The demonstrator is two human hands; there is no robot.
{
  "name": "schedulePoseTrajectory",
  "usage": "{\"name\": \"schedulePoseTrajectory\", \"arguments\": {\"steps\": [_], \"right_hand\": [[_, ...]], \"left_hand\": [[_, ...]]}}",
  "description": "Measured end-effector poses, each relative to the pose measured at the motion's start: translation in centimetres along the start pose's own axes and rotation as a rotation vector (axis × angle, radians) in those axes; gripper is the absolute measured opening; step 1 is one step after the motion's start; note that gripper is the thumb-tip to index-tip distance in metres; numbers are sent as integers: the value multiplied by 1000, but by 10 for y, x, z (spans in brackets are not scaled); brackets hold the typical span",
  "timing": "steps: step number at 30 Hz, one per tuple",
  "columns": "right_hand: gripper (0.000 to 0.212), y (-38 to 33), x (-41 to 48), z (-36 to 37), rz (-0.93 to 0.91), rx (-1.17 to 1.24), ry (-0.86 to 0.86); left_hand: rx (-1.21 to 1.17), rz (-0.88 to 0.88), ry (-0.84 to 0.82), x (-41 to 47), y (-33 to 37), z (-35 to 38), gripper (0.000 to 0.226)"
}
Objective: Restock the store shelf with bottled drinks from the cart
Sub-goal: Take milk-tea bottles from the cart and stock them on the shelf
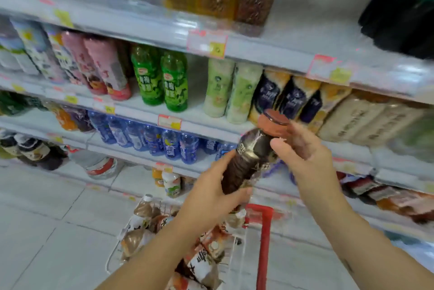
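A dark brown drink bottle [246,160] with a reddish-brown cap [273,122] is held in the air by both hands, tilted so the cap points up and to the right, towards the shelf [141,111]. The left hand [211,195] is wrapped round the bottle's lower body. The right hand [303,155] curls about its shoulder, just under the cap, with the thumb laid on the near side. Directly below the bottle is the wire cart [264,242] with its red handle, and more brown bottled drinks [141,226] lie in it. Up and left of the bottle stand two green tea bottles [162,80]. Level with the bottle on its left is a row of blue water bottles [150,139].
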State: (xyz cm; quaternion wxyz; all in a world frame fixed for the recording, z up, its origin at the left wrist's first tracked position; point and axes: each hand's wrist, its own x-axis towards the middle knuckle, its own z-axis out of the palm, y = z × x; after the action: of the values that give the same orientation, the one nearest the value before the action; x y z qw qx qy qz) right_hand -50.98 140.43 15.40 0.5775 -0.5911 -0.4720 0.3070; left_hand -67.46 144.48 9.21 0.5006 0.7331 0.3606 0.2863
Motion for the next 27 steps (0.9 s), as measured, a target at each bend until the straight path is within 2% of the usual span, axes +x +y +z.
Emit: {"name": "schedulePoseTrajectory", "arguments": {"steps": [3, 6, 9, 12, 14, 18, 23, 27], "right_hand": [[45, -27, -9, -47, 20, 29, 21], [33, -52, -17, -98, 2, 47, 99], [30, -84, -20, -157, -113, 55, 242], [29, -116, -27, -212, -253, 29, 285], [32, -128, -30, -245, -322, -22, 337], [46, -127, -17, -316, -356, -186, 519], [54, -110, 25, -372, -396, -395, 520], [51, -87, 60, -394, -392, -446, 479]], "left_hand": [[-23, 180, -64, 33, 69, 19, 57], [14, 393, -169, 61, 144, 48, 57], [134, 581, -240, 86, 210, 84, 59], [251, 705, -302, 107, 261, 118, 71], [333, 756, -297, 121, 283, 139, 69], [477, 684, -172, 156, 293, 171, 52], [647, 483, -71, 191, 283, 196, 41], [727, 440, -68, 200, 274, 206, 37]]}}
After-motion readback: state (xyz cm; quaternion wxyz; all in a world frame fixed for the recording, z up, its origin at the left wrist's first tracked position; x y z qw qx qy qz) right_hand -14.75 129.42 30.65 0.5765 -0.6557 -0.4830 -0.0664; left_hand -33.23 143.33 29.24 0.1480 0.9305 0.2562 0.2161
